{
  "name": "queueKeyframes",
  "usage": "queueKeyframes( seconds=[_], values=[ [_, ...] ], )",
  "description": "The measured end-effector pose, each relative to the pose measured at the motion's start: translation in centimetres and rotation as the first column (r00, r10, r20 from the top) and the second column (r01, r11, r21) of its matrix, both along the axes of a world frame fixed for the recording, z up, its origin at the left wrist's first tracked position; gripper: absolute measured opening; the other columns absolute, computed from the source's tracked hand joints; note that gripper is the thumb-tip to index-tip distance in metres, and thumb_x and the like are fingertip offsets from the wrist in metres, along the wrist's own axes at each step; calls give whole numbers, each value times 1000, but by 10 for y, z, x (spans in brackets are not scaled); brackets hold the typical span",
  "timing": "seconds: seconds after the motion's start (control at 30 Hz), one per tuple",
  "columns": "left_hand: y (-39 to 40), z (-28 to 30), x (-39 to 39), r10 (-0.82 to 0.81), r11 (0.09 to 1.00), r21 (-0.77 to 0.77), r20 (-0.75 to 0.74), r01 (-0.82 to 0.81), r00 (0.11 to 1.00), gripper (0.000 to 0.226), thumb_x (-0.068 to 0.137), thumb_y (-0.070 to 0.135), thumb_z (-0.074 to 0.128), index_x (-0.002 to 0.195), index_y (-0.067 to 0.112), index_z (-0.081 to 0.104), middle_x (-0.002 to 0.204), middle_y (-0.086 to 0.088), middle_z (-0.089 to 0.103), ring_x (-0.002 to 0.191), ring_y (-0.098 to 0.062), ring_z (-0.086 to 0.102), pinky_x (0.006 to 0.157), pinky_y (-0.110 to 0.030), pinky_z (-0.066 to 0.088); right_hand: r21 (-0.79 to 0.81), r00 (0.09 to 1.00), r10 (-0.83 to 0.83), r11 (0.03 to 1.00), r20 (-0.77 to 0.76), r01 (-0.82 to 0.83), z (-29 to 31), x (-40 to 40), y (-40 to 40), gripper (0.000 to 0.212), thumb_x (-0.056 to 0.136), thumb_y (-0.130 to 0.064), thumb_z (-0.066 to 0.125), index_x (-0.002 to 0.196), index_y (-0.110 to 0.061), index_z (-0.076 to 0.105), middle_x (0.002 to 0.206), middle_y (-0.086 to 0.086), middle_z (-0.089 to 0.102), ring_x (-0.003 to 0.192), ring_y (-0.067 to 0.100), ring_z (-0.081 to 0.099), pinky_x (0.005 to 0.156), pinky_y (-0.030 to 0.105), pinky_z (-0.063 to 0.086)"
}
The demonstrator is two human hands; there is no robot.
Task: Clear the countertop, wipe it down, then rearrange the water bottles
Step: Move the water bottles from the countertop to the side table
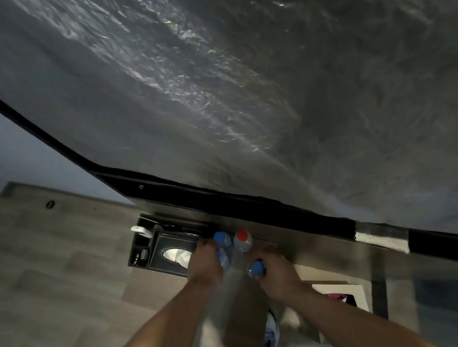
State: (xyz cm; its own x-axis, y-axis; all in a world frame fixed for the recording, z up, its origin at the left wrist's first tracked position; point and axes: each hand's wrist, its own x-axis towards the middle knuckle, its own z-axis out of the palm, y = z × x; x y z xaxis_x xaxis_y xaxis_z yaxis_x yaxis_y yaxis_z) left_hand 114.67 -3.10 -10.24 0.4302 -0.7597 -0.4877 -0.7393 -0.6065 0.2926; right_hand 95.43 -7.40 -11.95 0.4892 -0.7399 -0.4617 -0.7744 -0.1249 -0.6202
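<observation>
The left hand [204,263] grips an upright blue-capped clear plastic bottle [221,246]; the right hand [274,271] grips another [256,268]; between them stands the red-capped clear bottle [242,240], nearer the left.

3 water bottles stand together on the table [303,246], close to the wall behind it. The left bottle [221,246] is in the left hand [204,265], the middle bottle [242,240] stands just right of it, and the nearest bottle [256,269] is in the right hand [277,274]. A tissue box [171,252] lies left of them at the table's end.
</observation>
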Motion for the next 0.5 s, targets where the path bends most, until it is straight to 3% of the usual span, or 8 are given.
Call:
queueKeyframes(
  seconds=[0.1, 0.4, 0.5],
  values=[
    [4, -8, 1, -18, 1000, -8, 21, 19, 1000, 48, 83, 2, 63, 127, 21, 64, 129, -10, 63, 114, -31, 66, 95, -35, 49, 20, 999, 22, 1000, -33, -21, -7, 14, -7, 33, 88, -10, 67, 116, -27, 67, 122, 0, 67, 114, 20, 63, 89, 23, 45],
    [13, -12, 9, 55, 997, -52, -60, -58, 997, 50, 78, 7, 62, 123, 27, 66, 119, -3, 71, 109, -30, 67, 86, -35, 55, 66, 999, -35, 997, -17, 36, -12, 49, -10, 32, 91, -9, 66, 118, -26, 63, 125, 3, 65, 115, 23, 63, 93, 28, 46],
    [23, -7, 7, 66, 993, -95, -94, -75, 993, 50, 81, 11, 60, 128, 29, 62, 126, 2, 66, 114, -28, 66, 88, -31, 51, 69, 998, -64, 996, 6, 63, -11, 51, -5, 30, 94, -6, 61, 120, -21, 67, 122, 1, 65, 116, 21, 63, 87, 16, 45]
  ],
)
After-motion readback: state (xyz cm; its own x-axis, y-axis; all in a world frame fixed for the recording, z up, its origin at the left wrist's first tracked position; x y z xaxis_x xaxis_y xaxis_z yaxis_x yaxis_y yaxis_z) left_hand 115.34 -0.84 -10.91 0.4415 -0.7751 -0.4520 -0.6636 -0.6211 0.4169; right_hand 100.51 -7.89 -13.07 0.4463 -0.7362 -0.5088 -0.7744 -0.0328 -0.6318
